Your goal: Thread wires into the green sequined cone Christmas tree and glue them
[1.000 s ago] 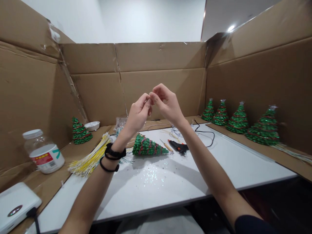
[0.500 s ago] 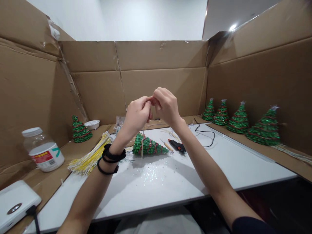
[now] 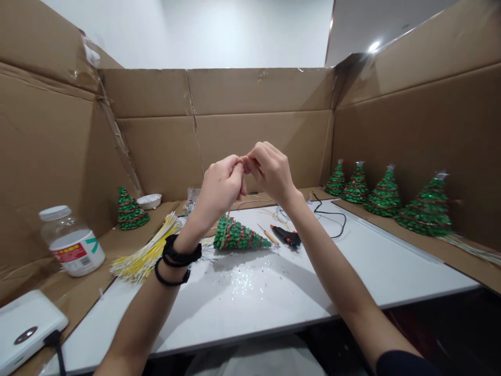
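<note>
My left hand point(image 3: 223, 180) and my right hand point(image 3: 271, 168) are raised above the table, fingertips meeting in a pinch. Whatever lies between the fingertips is too small and hidden to make out. A thin pale strand point(image 3: 224, 235) hangs below my left hand, in front of a green Christmas tree ornament point(image 3: 242, 235) that lies on its side with red garland around it. To the right of its tip are an awl with a wooden handle point(image 3: 270, 236) and a black and orange glue gun point(image 3: 285, 236). Both hands are closed and apart from the tree.
Cardboard walls point(image 3: 262, 136) surround the white tabletop point(image 3: 219, 313). A bundle of yellow and white strands point(image 3: 146, 253), a plastic jar point(image 3: 72, 243), a small tree point(image 3: 131, 211), a white bowl point(image 3: 149, 201) and a white device point(image 3: 29, 331) stand left. Several finished trees point(image 3: 426, 209) line the right.
My right hand has shifted slightly to the right, its fingertips still at my left hand's. The pale strand has swung a little left. The view has tilted slightly.
</note>
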Available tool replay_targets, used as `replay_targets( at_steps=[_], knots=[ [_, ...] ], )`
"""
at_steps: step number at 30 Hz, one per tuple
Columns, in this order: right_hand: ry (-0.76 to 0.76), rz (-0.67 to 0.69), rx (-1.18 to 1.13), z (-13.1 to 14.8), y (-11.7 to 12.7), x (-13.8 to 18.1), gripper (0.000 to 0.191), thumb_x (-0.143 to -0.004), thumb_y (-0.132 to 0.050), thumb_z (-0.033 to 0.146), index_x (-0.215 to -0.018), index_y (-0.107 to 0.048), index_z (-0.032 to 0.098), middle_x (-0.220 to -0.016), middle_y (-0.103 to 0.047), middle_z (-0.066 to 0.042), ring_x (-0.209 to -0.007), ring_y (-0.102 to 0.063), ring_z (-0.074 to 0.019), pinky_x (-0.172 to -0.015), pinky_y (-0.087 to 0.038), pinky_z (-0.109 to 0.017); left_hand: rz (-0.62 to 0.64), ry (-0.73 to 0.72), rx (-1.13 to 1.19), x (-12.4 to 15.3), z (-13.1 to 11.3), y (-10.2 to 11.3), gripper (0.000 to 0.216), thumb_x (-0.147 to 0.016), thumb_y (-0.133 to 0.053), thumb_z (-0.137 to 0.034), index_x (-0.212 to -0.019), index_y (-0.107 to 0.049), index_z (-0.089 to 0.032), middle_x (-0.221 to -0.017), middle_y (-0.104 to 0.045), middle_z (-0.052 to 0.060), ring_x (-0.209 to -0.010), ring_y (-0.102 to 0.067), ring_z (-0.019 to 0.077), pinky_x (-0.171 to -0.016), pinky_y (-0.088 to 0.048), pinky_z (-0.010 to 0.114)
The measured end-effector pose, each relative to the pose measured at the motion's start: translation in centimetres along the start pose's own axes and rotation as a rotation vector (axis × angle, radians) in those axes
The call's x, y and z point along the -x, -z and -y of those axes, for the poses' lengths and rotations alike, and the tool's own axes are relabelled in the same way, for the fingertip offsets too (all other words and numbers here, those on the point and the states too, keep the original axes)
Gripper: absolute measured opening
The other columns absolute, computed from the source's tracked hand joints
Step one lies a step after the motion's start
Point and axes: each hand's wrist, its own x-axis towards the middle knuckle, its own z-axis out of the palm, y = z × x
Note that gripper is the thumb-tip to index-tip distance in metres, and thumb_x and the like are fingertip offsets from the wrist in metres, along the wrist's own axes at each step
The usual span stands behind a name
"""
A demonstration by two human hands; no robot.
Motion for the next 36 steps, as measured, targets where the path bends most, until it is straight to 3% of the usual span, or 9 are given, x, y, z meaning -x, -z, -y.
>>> replay_targets(
  at_steps=[7,10,13,15,18,21,24,29,36],
  knots=[
    [0.066,0.028,0.007,-1.1,-1.1,0.7,0.028,-0.09,-0.039,0.02,-0.062,-0.037,0.022,-0.063,-0.042,-0.001,-0.063,-0.039,-0.0153,-0.062,-0.035,-0.031,0.003,0.025,-0.169,0.0,-0.2,-0.2,0.022,-0.082,-0.043,-0.013,-0.062,-0.05,-0.019,-0.037,-0.049,-0.006,-0.034,-0.044,0.0089,-0.041,-0.032,0.021],
    [0.014,-0.018,-0.098,-1.5,-1.3,0.8,0.03,-0.091,-0.042,0.028,-0.062,-0.041,0.021,-0.062,-0.043,0.0,-0.062,-0.04,-0.0142,-0.062,-0.035,-0.029,0.068,0.089,-0.056,-0.2,0.2,-0.3,0.02,-0.085,-0.041,-0.017,-0.066,-0.049,-0.019,-0.039,-0.049,-0.006,-0.033,-0.044,0.0083,-0.039,-0.032,0.02],
    [-0.127,-0.084,-0.353,-1.6,-1.2,0.7,0.032,-0.093,-0.039,0.04,-0.073,-0.053,0.02,-0.062,-0.048,0.001,-0.061,-0.043,-0.0122,-0.059,-0.035,-0.027,0.122,0.142,0.099,-0.4,0.5,0.0,0.02,-0.088,-0.041,-0.025,-0.07,-0.046,-0.02,-0.042,-0.049,-0.006,-0.033,-0.043,0.0073,-0.037,-0.034,0.018],
    [-0.191,-0.065,-0.511,-1.4,-1.0,0.4,0.034,-0.093,-0.038,0.044,-0.082,-0.059,0.019,-0.066,-0.053,0.001,-0.06,-0.045,-0.0108,-0.058,-0.036,-0.026,0.128,0.145,0.166,-0.5,0.6,0.3,0.019,-0.089,-0.042,-0.027,-0.072,-0.046,-0.02,-0.044,-0.049,-0.006,-0.034,-0.043,0.0067,-0.038,-0.035,0.017],
    [-0.231,-0.007,-0.578,-0.8,-0.6,0.1,0.026,-0.086,-0.052,0.042,-0.084,-0.063,0.019,-0.069,-0.059,0.001,-0.061,-0.047,-0.0098,-0.058,-0.036,-0.025,0.142,0.124,0.241,-0.6,1.0,0.6,0.018,-0.089,-0.043,-0.03,-0.075,-0.047,-0.019,-0.047,-0.048,-0.006,-0.037,-0.043,0.0061,-0.039,-0.035,0.017],
    [-0.263,-0.023,-0.552,-0.1,-0.3,-0.2,0.02,-0.083,-0.059,0.037,-0.075,-0.063,0.018,-0.062,-0.058,0.002,-0.059,-0.045,-0.0093,-0.057,-0.035,-0.024,0.187,0.116,0.308,-0.7,1.3,0.7,0.019,-0.09,-0.043,-0.033,-0.077,-0.047,-0.019,-0.047,-0.048,-0.006,-0.038,-0.041,0.006,-0.04,-0.035,0.017],
    [-0.333,-0.124,-0.52,0.1,-0.1,-0.4,0.023,-0.081,-0.06,0.037,-0.068,-0.061,0.018,-0.059,-0.057,0.003,-0.055,-0.043,-0.009,-0.054,-0.035,-0.024,0.249,0.146,0.366,-0.9,1.4,0.6,0.02,-0.09,-0.043,-0.034,-0.078,-0.047,-0.019,-0.047,-0.048,-0.006,-0.039,-0.042,0.006,-0.042,-0.035,0.017],
    [-0.408,-0.27,-0.474,-0.3,1.0,-0.6,0.023,-0.081,-0.06,0.039,-0.073,-0.062,0.018,-0.063,-0.059,0.001,-0.057,-0.05,-0.0099,-0.056,-0.039,-0.025,0.327,0.188,0.416,-0.9,1.4,0.7,0.021,-0.088,-0.046,-0.035,-0.076,-0.049,-0.018,-0.053,-0.049,-0.005,-0.043,-0.044,0.0057,-0.045,-0.036,0.017],
    [-0.34,-0.438,-0.027,-2.4,4.7,-0.5,0.022,-0.085,-0.056,0.037,-0.075,-0.062,0.019,-0.063,-0.056,0.001,-0.058,-0.05,-0.0117,-0.058,-0.039,-0.027,0.414,0.228,0.395,-1.2,3.0,0.6,0.021,-0.089,-0.044,-0.029,-0.074,-0.051,-0.017,-0.053,-0.05,-0.003,-0.044,-0.045,0.0056,-0.043,-0.034,0.017]
  ],
)
